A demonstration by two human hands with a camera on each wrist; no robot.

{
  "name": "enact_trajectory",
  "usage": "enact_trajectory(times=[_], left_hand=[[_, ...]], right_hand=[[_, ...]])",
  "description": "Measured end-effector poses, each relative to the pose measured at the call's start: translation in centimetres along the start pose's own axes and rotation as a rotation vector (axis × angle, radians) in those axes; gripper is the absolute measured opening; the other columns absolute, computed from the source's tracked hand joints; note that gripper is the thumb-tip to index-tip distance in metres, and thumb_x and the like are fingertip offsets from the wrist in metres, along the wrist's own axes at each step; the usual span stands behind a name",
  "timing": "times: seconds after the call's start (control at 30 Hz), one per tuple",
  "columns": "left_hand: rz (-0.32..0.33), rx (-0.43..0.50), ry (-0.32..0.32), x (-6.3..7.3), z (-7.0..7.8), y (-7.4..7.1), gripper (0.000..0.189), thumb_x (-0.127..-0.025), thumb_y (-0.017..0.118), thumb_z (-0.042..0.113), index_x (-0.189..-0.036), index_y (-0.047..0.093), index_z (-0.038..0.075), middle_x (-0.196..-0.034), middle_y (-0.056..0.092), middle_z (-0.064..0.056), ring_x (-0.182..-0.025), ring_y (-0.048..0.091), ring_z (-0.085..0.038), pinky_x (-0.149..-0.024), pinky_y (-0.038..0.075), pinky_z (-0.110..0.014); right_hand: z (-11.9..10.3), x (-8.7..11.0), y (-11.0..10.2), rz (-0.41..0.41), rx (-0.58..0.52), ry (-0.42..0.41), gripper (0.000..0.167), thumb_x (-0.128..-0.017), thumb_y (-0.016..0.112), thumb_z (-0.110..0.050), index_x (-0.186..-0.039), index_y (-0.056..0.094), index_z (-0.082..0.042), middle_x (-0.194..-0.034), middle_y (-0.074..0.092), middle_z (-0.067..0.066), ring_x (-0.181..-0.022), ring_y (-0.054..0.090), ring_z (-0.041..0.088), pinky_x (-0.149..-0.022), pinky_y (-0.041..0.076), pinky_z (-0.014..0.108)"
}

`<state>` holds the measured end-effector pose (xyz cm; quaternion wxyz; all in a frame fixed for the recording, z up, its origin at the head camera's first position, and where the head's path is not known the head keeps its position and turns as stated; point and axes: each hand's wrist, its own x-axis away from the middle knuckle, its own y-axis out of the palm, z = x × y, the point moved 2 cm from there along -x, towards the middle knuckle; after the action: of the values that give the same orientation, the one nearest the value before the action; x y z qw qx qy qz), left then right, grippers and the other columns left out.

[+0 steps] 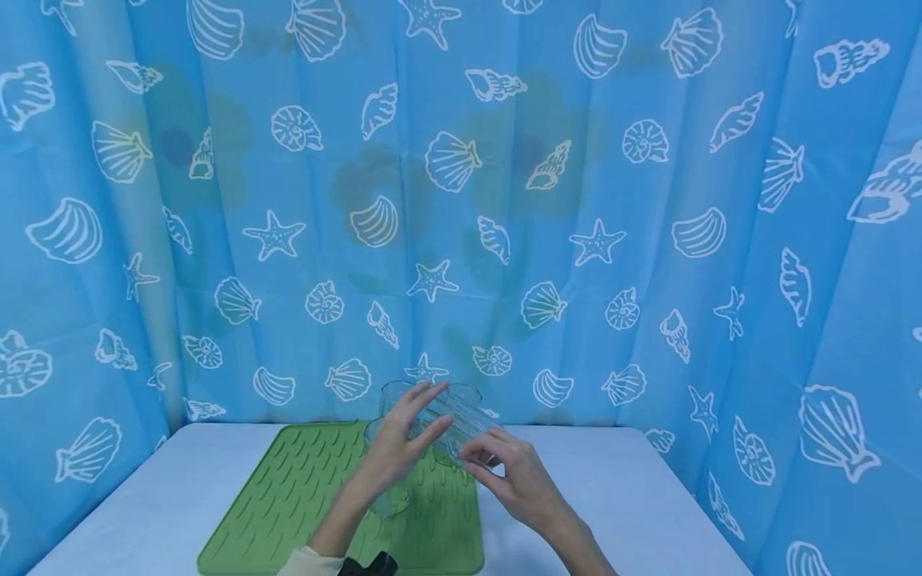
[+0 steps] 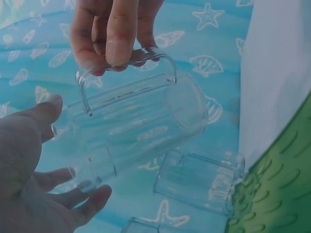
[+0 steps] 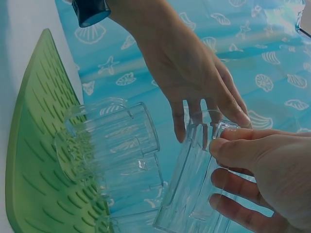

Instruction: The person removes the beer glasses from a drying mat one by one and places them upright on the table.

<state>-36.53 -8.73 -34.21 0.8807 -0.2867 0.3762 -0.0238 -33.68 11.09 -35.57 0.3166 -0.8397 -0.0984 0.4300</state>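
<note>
A clear glass mug [image 2: 141,116] is held tilted over the mat, with its handle turned up in the left wrist view. My right hand [image 1: 519,476] grips that handle [image 2: 171,65] between thumb and fingers. At the mug's other side, my left hand [image 1: 399,440] has its thumb and fingers spread, fingertips right at one end of the glass. Several more clear mugs [image 3: 121,131] stand grouped on the green mat [image 1: 310,480], partly hidden behind my left hand in the head view.
The ridged mat lies on a white table [image 1: 576,512]. Behind and to both sides hangs a blue curtain [image 1: 446,216] printed with white shells and starfish. A dark band [image 1: 367,564] is on my left wrist.
</note>
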Motion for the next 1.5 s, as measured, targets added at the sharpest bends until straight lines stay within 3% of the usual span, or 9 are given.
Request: enact_trajectory(times=[0.17,0.33,0.5,0.77,1.0,1.3,1.5], left_hand=[[-0.011,0.028,0.002,0.0,-0.1,0.0,0.055,-0.096,0.064,0.032,-0.147,0.047,0.023,-0.155,0.038,-0.016,-0.139,0.043,-0.037,-0.095,0.054,-0.050],[-0.005,0.017,0.028,0.1,-0.2,-0.3,0.054,-0.095,0.065,0.028,-0.146,0.049,0.018,-0.150,0.043,-0.017,-0.135,0.046,-0.035,-0.091,0.056,-0.044],[0.015,0.021,0.021,0.1,-0.3,-0.8,0.051,-0.095,0.065,0.029,-0.143,0.052,0.021,-0.147,0.046,-0.015,-0.133,0.048,-0.032,-0.089,0.057,-0.041],[0.048,0.020,0.035,0.5,-0.4,-1.6,0.046,-0.096,0.064,0.028,-0.140,0.054,0.017,-0.145,0.049,-0.015,-0.131,0.051,-0.033,-0.092,0.056,-0.047],[0.072,0.000,0.062,1.3,-1.5,-2.9,0.043,-0.096,0.065,0.023,-0.137,0.056,0.013,-0.140,0.054,-0.013,-0.129,0.052,-0.034,-0.094,0.053,-0.054],[0.090,-0.122,0.019,3.2,-3.5,-5.6,0.043,-0.096,0.065,0.023,-0.136,0.057,0.011,-0.137,0.055,-0.018,-0.125,0.053,-0.038,-0.089,0.054,-0.055],[0.087,-0.233,-0.059,5.2,-5.4,-7.4,0.043,-0.097,0.063,0.025,-0.135,0.057,0.007,-0.135,0.055,-0.022,-0.123,0.053,-0.041,-0.091,0.051,-0.060]], right_hand=[[0.5,0.2,-0.2,0.025,0.002,0.026,0.009,-0.091,0.070,-0.015,-0.097,0.070,-0.021,-0.090,0.066,-0.007,-0.077,0.065,0.003,-0.067,0.057,0.018],[0.9,0.3,-0.5,0.043,0.000,0.017,0.007,-0.091,0.070,-0.015,-0.097,0.069,-0.019,-0.089,0.065,-0.006,-0.076,0.065,0.004,-0.066,0.057,0.018],[1.1,0.2,-0.8,0.053,0.001,0.031,0.008,-0.091,0.070,-0.013,-0.096,0.068,-0.019,-0.087,0.065,-0.008,-0.076,0.064,0.002,-0.065,0.057,0.018],[1.6,0.0,-1.1,0.038,-0.033,0.089,0.004,-0.092,0.069,-0.017,-0.093,0.066,-0.018,-0.086,0.065,-0.010,-0.077,0.063,0.001,-0.067,0.058,0.019],[2.4,0.1,-1.1,0.048,-0.050,0.119,0.005,-0.092,0.069,-0.017,-0.094,0.066,-0.019,-0.088,0.067,-0.009,-0.078,0.065,0.003,-0.067,0.058,0.019],[3.7,0.7,-1.2,0.046,-0.146,0.221,0.009,-0.091,0.070,-0.018,-0.094,0.065,-0.024,-0.090,0.070,-0.007,-0.080,0.068,0.004,-0.066,0.058,0.019],[4.7,0.9,-1.4,0.066,-0.160,0.253,0.009,-0.091,0.070,-0.015,-0.094,0.065,-0.021,-0.090,0.071,-0.004,-0.080,0.069,0.007,-0.065,0.059,0.020]])
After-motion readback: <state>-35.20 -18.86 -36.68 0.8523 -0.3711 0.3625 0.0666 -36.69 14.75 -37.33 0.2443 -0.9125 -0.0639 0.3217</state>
